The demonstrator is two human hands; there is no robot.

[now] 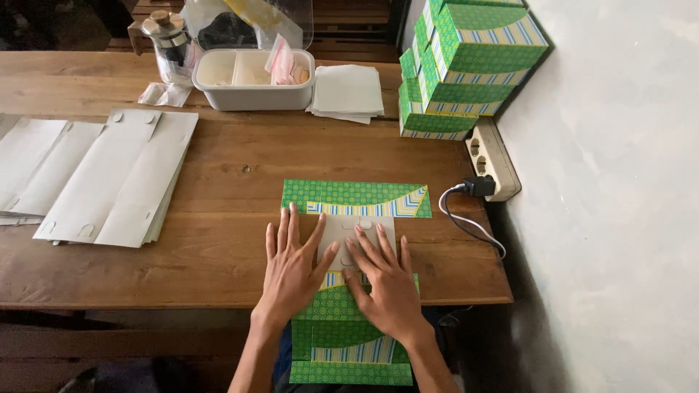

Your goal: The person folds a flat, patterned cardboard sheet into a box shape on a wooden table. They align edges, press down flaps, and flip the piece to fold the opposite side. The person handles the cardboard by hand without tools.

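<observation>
Lower centre of the frame: a flat green box blank (pixel 349 291) with a yellow-and-blue striped band, lying printed side partly up across the near edge of the wooden table (pixel 218 269) and hanging over toward the lap. Grey inner face with tab slots showing in the middle, one green panel folded flat at the far end. Left hand (pixel 291 273) and right hand (pixel 386 280) side by side, palms down, fingers spread and pressing flat on the blank, thumbs nearly meeting, gripping nothing. By the look of it, early in the folding: creases being pressed, no walls raised yet, tabs unlocked, blank far from box shape. Upper right, against the pale wall: a stack of finished boxes (pixel 466 65), same green pattern and striped curve, leaning slightly. Below it, a beige power strip (pixel 494 156) with a black plug and pale cable trailing off the table edge. Left side: a pile of unfolded blanks (pixel 109 182), grey side up, fanned out. Upper centre: a grey plastic tray (pixel 251 80) with a small red-and-white packet inside, a stack of white paper sheets (pixel 348 91) just beside it on the right, and a glass jar with a metal lid (pixel 169 44) on the left.
</observation>
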